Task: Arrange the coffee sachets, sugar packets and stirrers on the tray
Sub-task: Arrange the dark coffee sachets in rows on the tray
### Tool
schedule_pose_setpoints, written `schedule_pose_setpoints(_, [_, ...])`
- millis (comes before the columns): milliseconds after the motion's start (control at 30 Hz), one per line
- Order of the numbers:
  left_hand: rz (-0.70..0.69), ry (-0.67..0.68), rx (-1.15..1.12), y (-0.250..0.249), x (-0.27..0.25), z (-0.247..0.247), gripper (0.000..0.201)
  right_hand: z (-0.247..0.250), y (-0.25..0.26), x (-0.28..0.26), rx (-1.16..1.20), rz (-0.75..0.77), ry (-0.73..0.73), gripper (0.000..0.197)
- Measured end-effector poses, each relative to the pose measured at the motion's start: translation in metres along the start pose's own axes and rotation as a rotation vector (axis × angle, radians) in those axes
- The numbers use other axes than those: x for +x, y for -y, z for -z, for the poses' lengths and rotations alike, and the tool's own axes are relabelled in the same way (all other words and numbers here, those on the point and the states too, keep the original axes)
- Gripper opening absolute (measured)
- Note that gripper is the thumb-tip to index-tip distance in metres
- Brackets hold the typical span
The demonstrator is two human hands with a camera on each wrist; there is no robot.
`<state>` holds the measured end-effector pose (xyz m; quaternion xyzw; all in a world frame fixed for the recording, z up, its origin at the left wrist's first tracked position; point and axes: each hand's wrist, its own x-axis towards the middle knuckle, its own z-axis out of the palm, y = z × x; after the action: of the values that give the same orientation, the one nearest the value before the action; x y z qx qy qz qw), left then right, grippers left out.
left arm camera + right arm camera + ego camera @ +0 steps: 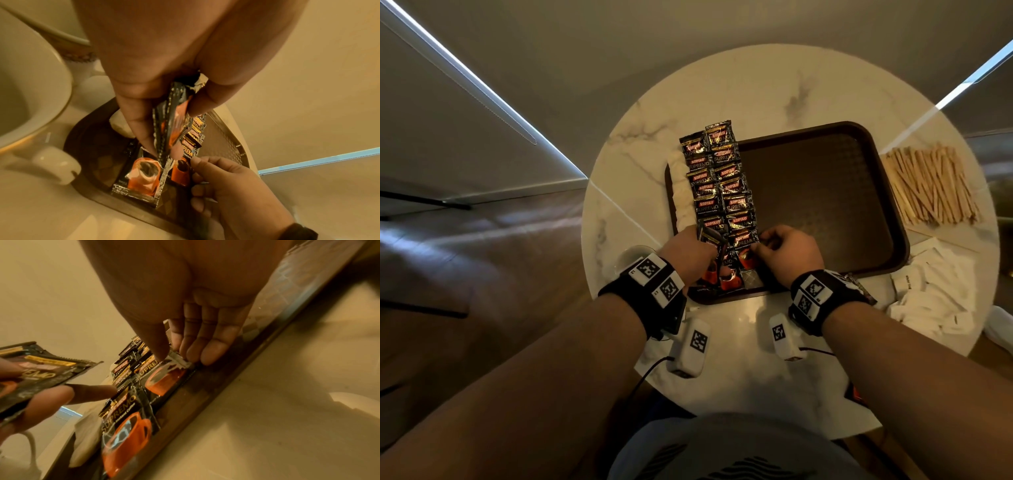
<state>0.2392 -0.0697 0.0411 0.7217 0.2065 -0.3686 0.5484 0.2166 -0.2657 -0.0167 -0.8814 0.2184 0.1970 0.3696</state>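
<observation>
A brown tray (818,192) lies on a round marble table. Two columns of black coffee sachets (717,178) run down its left part, beside a column of white sugar packets (683,192) at its left edge. My left hand (709,245) grips a small bunch of sachets (174,116) upright over the near end of the left column. My right hand (765,240) pinches the top corner of the nearest sachet (164,379) in the right column, which lies flat on the tray. Another sachet (144,175) lies flat under the left hand.
A heap of wooden stirrers (931,185) lies on the table right of the tray. Loose white sugar packets (935,294) are piled at the near right. A white cup (30,97) stands just left of the tray's near corner. The tray's right part is bare.
</observation>
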Motion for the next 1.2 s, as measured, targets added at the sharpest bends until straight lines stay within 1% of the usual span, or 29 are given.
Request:
schedule_pose_setpoints(33, [-0.015,-0.006,-0.021,0.001,0.001,0.001,0.041,0.001,0.0,0.0,0.003,0.003,0.0,0.025])
schedule_pose_setpoints(133, [-0.1,-0.028,-0.036,0.003,0.002,0.005,0.039,0.011,0.005,-0.005,0.05,0.027,-0.012,0.024])
schedule_pose_setpoints(200, [-0.146,-0.018,-0.1,0.005,0.002,0.009,0.046,0.021,0.015,-0.012,0.202,0.055,0.004,0.02])
schedule_pose_setpoints(267, [-0.179,-0.024,-0.16,0.004,0.001,0.011,0.052,0.033,0.03,-0.022,0.412,0.09,0.083,0.019])
schedule_pose_setpoints(333, [-0.201,-0.041,-0.196,0.0,-0.001,0.011,0.058,0.044,0.043,-0.032,0.573,0.131,0.205,0.022])
schedule_pose_setpoints(400, [-0.226,-0.047,-0.217,-0.005,-0.005,0.009,0.064,0.051,0.053,-0.036,0.622,0.166,0.314,0.02])
schedule_pose_setpoints(467, [-0.23,-0.029,-0.27,-0.009,-0.006,0.007,0.069,0.053,0.057,-0.036,0.63,0.195,0.373,0.007])
schedule_pose_setpoints(500, [-0.227,-0.02,-0.295,-0.011,-0.007,0.006,0.069,0.054,0.057,-0.035,0.645,0.212,0.377,0.003])
schedule_pose_setpoints(533, [-0.221,-0.014,-0.314,-0.012,-0.008,0.005,0.068,0.055,0.057,-0.034,0.678,0.216,0.371,0.004])
schedule_pose_setpoints(600, [-0.209,0.0,-0.33,-0.012,-0.007,0.004,0.063,0.058,0.055,-0.029,0.791,0.183,0.326,0.01])
schedule_pose_setpoints(633, [-0.194,-0.005,-0.32,-0.011,-0.007,0.003,0.061,0.061,0.052,-0.026,0.831,0.161,0.281,0.014])
schedule_pose_setpoints(667, [-0.175,-0.015,-0.297,-0.009,-0.006,0.002,0.06,0.064,0.049,-0.024,0.827,0.144,0.227,0.014])
schedule_pose_setpoints(700, [-0.147,-0.029,-0.26,-0.005,-0.005,0.0,0.06,0.067,0.043,-0.02,0.767,0.142,0.167,0.012])
schedule_pose_setpoints(767, [-0.086,-0.051,-0.155,0.001,-0.002,-0.003,0.06,0.069,0.028,-0.015,0.574,0.151,0.089,0.006])
schedule_pose_setpoints(833, [-0.06,-0.039,0.017,0.002,-0.002,-0.007,0.055,0.064,0.014,-0.013,0.439,0.103,0.093,0.008])
schedule_pose_setpoints(900, [-0.069,-0.045,0.194,0.005,-0.001,-0.011,0.044,0.05,-0.001,-0.013,0.358,0.034,0.133,0.008])
schedule_pose_setpoints(1000, [-0.053,-0.053,0.319,0.01,0.004,-0.015,0.037,0.028,-0.019,-0.013,0.233,-0.012,0.148,0.008])
schedule_pose_setpoints(1067, [-0.047,-0.065,0.375,0.013,0.004,-0.017,0.042,0.016,-0.026,-0.012,0.197,-0.038,0.149,0.01])
schedule_pose_setpoints(1133, [-0.027,-0.071,0.442,0.016,0.002,-0.019,0.044,0.008,-0.029,-0.012,0.145,-0.034,0.135,0.014])
schedule_pose_setpoints(1200, [0.0,-0.061,0.426,0.016,0.001,-0.021,0.049,0.004,-0.028,-0.012,0.109,-0.022,0.111,0.019])
